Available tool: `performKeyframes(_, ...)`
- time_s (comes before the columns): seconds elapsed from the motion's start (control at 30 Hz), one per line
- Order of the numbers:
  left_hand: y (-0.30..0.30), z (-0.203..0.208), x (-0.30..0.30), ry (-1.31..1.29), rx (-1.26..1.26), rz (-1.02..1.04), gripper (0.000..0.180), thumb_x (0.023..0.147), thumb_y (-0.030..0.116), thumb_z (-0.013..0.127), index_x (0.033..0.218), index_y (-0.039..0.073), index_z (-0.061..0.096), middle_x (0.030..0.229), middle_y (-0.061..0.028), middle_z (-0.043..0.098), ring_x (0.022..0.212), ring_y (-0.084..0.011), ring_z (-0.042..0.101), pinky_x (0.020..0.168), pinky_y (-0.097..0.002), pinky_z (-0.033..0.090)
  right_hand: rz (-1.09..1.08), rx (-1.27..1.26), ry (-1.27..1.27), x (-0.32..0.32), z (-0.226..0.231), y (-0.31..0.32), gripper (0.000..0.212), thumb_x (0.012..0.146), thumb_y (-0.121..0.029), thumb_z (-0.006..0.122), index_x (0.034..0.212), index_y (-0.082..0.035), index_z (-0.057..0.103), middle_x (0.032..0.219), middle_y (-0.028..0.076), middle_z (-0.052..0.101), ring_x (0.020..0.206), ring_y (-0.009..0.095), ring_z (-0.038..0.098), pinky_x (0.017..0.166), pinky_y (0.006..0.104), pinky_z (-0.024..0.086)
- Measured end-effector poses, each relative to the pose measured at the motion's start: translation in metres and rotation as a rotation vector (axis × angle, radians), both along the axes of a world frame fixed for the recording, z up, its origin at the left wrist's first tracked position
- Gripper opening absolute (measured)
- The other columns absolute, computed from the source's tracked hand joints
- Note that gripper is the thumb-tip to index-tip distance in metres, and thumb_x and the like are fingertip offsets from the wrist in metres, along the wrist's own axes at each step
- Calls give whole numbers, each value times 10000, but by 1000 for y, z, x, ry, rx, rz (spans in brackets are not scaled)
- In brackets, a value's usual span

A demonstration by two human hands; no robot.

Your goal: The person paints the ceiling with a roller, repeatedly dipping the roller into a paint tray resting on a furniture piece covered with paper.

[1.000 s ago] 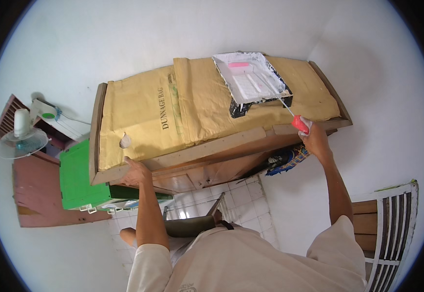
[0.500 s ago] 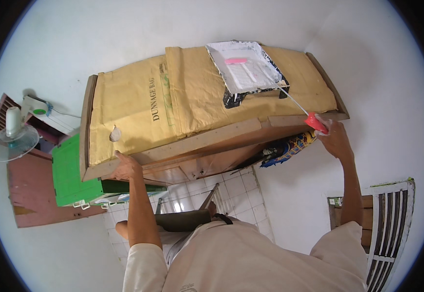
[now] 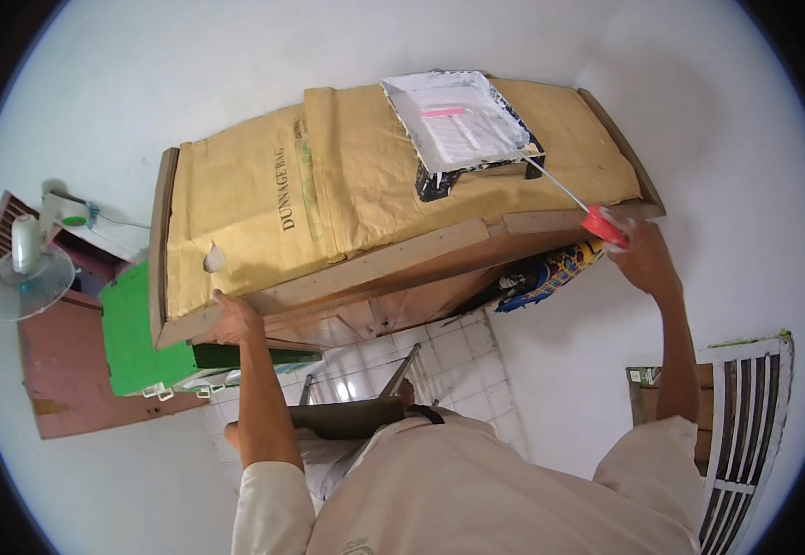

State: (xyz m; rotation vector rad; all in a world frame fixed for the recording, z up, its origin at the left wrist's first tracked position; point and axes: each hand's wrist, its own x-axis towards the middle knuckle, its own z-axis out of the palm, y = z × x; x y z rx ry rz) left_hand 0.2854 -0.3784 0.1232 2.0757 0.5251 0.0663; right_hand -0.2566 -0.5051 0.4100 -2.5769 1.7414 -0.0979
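White walls (image 3: 236,69) close in the room around me, and a tall wooden cabinet (image 3: 365,277) stands against the far one. A yellow-brown paper sheet (image 3: 231,190) covers its top, framed by wooden trim along the edges. Off to the left is a green box (image 3: 134,324), with a white fan (image 3: 32,285) beyond it. On the sheet, right of the middle, sits a paint tray (image 3: 409,106), white inside and black at the legs (its rim is well smeared). The paint roller (image 3: 559,181) reaches into that tray: its pink sleeve is at the far part, and its thin rod crosses the near right corner. The right hand (image 3: 645,259) is closed around its red handle (image 3: 603,228), just beyond the cabinet's front edge. The left hand (image 3: 237,321) lies over that edge near the left corner; whether it grips, I can't tell. Just above it, a small pale patch (image 3: 213,258) marks the sheet.
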Motion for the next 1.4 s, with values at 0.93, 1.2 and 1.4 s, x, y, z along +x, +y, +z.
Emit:
performKeyframes(0.93,9,-15,11,34,223,-279,1035,818,621,527,1317,-222,194,1263,-478,331,1204,-507,403,1025,-508,335,-91,93,-92,-33,-57,22,619,731,-86,639,1330,-98,480,1053,231,600,953,419,558,835,468,456)
performKeyframes(1.2,16,25,-27,-111,77,-206,1039,841,563,534,1350,-218,75,1404,-399,218,1324,-425,297,1121,-415,232,-308,207,-118,-101,-100,76,536,643,-169,698,1138,-31,547,1027,222,602,1002,415,534,839,515,429)
performKeyframes(1.4,0,3,-50,-51,-35,-6,997,818,454,636,1411,-115,71,1412,-358,209,1270,-466,337,1077,-495,279,150,-280,-837,-67,-144,83,172,750,-130,632,887,-28,618,638,101,537,597,221,534,581,392,432)
